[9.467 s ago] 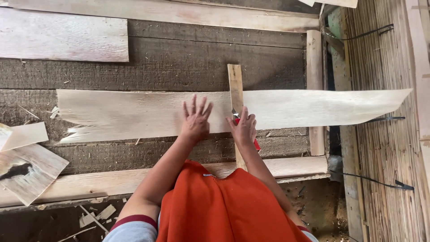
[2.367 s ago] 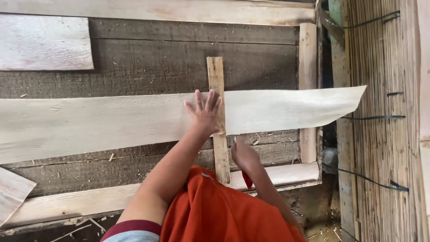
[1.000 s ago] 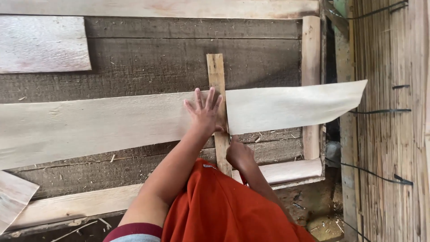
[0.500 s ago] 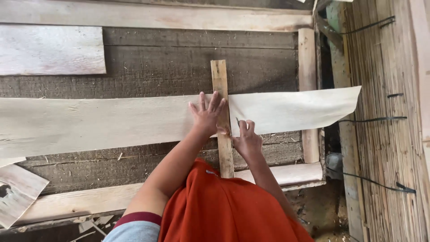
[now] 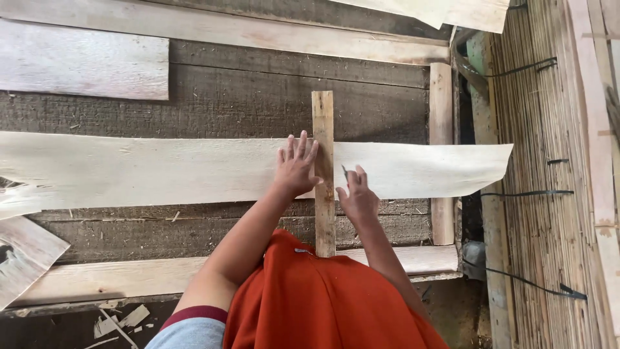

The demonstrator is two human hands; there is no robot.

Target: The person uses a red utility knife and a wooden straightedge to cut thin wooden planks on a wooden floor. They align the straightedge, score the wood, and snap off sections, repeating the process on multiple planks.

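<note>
A long pale sheet of thin wood veneer (image 5: pixel 148 171) lies across a dark plank workbench (image 5: pixel 245 103). A narrow wooden stick (image 5: pixel 323 123) lies across the sheet, running away from me. My left hand (image 5: pixel 296 167) presses flat on the sheet with spread fingers, its thumb side against the stick's left edge. My right hand (image 5: pixel 355 194) rests on the sheet against the stick's right edge. It is closed on a small blade (image 5: pixel 344 172) whose dark tip shows above the fingers. An orange garment covers my lap below.
Another pale board (image 5: pixel 84 61) lies at the back left, and a scrap of veneer (image 5: pixel 26 252) at the lower left. An upright wooden batten (image 5: pixel 441 148) crosses the bench's right end. Strapped stacks of veneer (image 5: pixel 549 194) fill the right side.
My right hand has slid up along the stick's right edge, from below the sheet onto it. My left hand stays pressed by the stick. The view has shifted slightly.
</note>
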